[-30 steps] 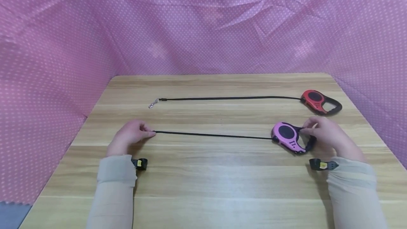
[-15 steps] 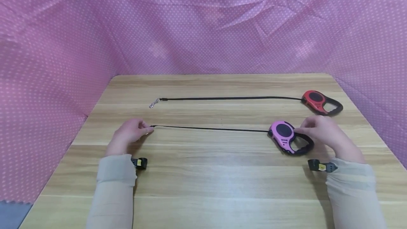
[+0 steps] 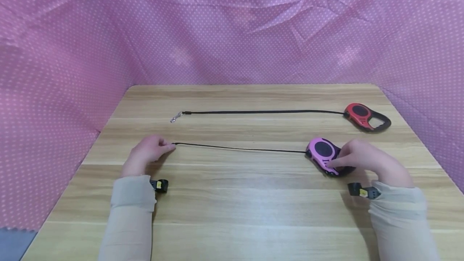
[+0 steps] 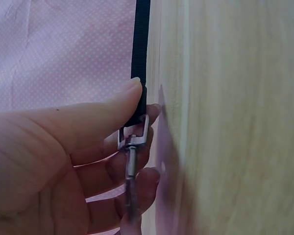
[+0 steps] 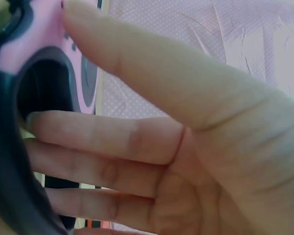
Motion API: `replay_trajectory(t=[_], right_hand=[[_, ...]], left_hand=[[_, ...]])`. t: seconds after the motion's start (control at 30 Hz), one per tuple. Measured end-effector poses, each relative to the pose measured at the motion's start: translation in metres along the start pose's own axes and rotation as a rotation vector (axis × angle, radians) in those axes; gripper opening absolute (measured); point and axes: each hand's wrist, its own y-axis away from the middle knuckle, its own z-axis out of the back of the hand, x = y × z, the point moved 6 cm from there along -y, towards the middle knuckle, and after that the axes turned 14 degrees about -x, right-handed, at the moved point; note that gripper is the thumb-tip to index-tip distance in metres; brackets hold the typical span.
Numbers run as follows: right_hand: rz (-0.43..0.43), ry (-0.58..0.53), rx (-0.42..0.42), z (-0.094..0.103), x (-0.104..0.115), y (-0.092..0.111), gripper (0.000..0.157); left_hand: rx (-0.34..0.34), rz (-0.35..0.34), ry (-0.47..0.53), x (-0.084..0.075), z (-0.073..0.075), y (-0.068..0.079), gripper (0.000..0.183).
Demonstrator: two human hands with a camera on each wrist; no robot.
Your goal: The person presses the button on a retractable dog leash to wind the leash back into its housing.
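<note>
A pink retractable dog leash [image 3: 316, 148] lies on the table, its thin black strap [image 3: 239, 148] drawn out leftward. At the strap's end, my left hand [image 3: 146, 151] pinches the webbing between thumb and fingers. Below that pinch, the metal snap hook [image 4: 132, 154] hangs in front of the fingers. My right hand [image 3: 367, 158] is over the leash's handle end. Its thumb [image 5: 88, 29] lies on the pink casing [image 5: 34, 34] by the button area. The fingers reach to the black handle loop [image 5: 5, 147], which hides some of their tips.
Farther back, a red retractable leash [image 3: 353, 112] lies with its black strap [image 3: 261, 112] extended left to a metal snap hook [image 3: 175, 117]. The wooden table [image 3: 235, 216] is bordered by pink dotted cloth [image 3: 232, 43].
My right hand first moved from the handle to the casing's upper edge, turning the casing slightly left, then slid down so its thumb is on the button area. The strap's left end shifted slightly.
</note>
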Motion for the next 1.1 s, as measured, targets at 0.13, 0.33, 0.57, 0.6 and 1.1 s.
replay_trajectory(t=[0.13,0.33,0.57,0.6,1.1], right_hand=[[0.001,0.009,0.045,-0.006,0.001,-0.001,0.039],[0.024,-0.012,0.103,-0.011,0.001,-0.002,0.043],[0.045,-0.016,0.127,-0.013,0.003,-0.003,0.035],[0.048,-0.017,0.127,-0.013,0.004,-0.003,0.033],[0.155,-0.069,0.014,-0.008,0.004,-0.008,0.034]], left_hand=[[-0.013,-0.013,-0.013,0.0,0.0,-0.001,0.041],[-0.028,-0.021,0.014,0.0,0.0,-0.002,0.042],[-0.038,0.006,0.062,-0.001,0.0,-0.003,0.038],[-0.039,0.009,0.067,-0.001,0.0,-0.003,0.038],[-0.06,0.029,0.115,0.004,-0.001,-0.008,0.044]])
